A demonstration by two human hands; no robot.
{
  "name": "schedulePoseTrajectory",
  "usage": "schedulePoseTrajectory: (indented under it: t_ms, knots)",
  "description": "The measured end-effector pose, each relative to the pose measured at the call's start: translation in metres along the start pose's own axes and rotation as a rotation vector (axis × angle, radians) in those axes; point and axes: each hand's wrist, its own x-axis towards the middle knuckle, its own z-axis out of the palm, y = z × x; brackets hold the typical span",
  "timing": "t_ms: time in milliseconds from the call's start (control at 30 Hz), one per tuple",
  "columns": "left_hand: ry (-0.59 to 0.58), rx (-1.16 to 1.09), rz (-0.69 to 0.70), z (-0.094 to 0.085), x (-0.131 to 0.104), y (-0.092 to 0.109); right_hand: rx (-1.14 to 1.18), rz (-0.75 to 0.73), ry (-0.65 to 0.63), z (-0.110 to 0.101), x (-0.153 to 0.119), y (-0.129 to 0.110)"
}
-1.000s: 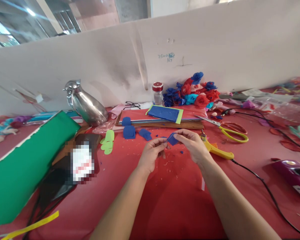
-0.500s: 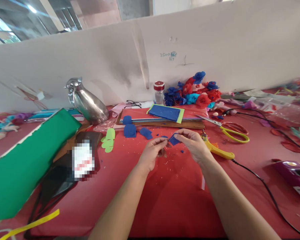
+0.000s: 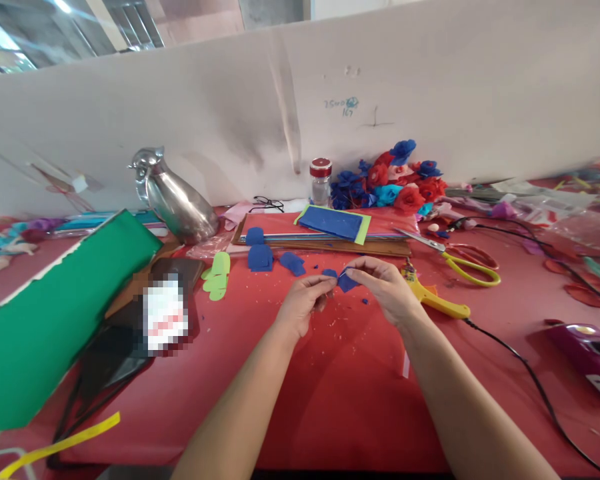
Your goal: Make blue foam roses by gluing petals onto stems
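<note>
Over the red table (image 3: pixel 300 427), my right hand (image 3: pixel 380 287) pinches a small dark blue paper piece (image 3: pixel 349 280). My left hand (image 3: pixel 304 301) has its thumb and forefinger pressed together at the left edge of that piece; whatever is between them is too small to make out. Beyond my hands lie cut blue shapes (image 3: pixel 260 258), a small fanned blue stack (image 3: pixel 293 263) and light green paper petals (image 3: pixel 217 277). A yellow glue gun (image 3: pixel 443 303) rests just right of my right hand.
Scissors (image 3: pixel 473 265) lie at the right, near a purple device (image 3: pixel 587 360). Behind are a stack of sheets (image 3: pixel 325 245), a jar (image 3: pixel 321 183), paper flowers (image 3: pixel 390 180) and a metal jug (image 3: pixel 180 203). A green box (image 3: pixel 65 320) and a dark pouch (image 3: pixel 115 353) are on the left.
The blue piece between my hands has turned slightly, and my fingertips have shifted a little around it. The view has moved slightly.
</note>
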Motion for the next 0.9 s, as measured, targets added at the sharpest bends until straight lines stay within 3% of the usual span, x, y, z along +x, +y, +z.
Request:
schedulePoseTrajectory:
  t_ms: [200, 567, 900]
  knots:
    - [0.072, 0.052, 0.056, 0.000, 0.001, -0.003, -0.060, 0.015, 0.034, 0.001, -0.001, -0.003]
    - [0.101, 0.167, 0.095, 0.002, 0.000, -0.005, -0.269, 0.032, 0.055, 0.003, 0.000, 0.005]
    - [0.128, 0.191, 0.099, 0.003, -0.002, -0.004, -0.249, 0.026, 0.028, 0.001, 0.001, 0.004]
